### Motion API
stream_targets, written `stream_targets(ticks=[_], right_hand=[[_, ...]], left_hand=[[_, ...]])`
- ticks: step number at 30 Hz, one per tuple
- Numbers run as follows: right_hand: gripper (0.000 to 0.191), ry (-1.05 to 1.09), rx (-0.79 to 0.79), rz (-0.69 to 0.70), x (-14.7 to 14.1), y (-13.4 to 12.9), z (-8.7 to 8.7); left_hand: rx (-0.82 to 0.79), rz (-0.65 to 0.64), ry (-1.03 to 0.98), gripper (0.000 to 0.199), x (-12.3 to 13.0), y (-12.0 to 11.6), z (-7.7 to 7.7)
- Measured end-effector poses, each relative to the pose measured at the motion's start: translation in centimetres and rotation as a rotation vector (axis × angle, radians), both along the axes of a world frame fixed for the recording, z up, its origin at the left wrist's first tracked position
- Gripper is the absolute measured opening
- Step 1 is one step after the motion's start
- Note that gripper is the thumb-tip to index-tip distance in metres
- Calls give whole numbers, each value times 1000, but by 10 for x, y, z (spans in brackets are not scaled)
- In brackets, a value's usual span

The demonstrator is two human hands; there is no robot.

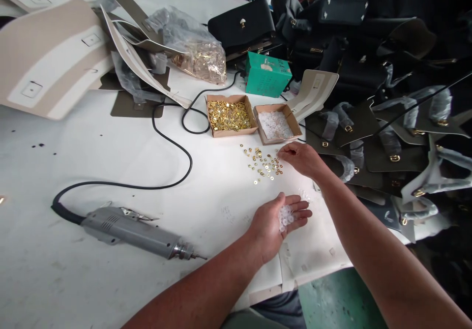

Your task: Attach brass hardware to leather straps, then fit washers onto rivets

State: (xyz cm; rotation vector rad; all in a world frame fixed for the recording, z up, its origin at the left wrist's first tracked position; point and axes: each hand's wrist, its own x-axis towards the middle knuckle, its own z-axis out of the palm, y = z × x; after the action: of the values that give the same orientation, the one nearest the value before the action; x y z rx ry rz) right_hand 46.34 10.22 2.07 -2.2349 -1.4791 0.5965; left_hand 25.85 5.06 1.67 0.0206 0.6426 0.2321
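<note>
My left hand [267,225] is palm up above the white table [147,166], fingers slightly curled. In its palm lies a small heap of clear plastic washers [286,216]. A few more clear washers [304,195] lie on the table just beyond its fingertips. My right hand [299,158] has its fingertips pinched together at the right edge of some scattered small gold discs [263,164]. Whatever is between those fingertips is too small to make out. Behind the discs stand a cardboard tray of gold pieces [212,130] and a cardboard tray of clear washers [262,137].
A grey electric screwdriver [129,233] lies at left, its black cord [190,159] looping backward. Behind the trays are a green box [268,75] and a plastic bag of gold parts [206,61]. Beige panels [55,63] pile up at left; dark bag pieces [354,127] crowd the right.
</note>
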Motion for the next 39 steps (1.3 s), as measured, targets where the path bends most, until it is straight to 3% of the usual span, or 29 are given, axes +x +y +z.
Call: stream_targets(ticks=[12, 19, 23, 27, 33, 39], right_hand=[[21, -138, -105, -96, -12, 9, 8], [17, -250, -62, -138, -20, 7, 10], [19, -344, -62, -56, -24, 4, 13], [20, -359, 45, 6, -30, 2, 15], [14, -405, 126, 155, -41, 8, 5], [13, -452, 220, 185, -44, 13, 0]], left_hand=[[8, -1, -4, 39, 0, 0, 2], [-6, 4, -11, 38, 0, 1, 1], [-10, 14, -15, 38, -1, 1, 2], [-1, 3, -4, 38, -1, 2, 3], [-4, 10, -22, 38, 0, 1, -1], [-13, 13, -32, 37, 1, 0, -1]])
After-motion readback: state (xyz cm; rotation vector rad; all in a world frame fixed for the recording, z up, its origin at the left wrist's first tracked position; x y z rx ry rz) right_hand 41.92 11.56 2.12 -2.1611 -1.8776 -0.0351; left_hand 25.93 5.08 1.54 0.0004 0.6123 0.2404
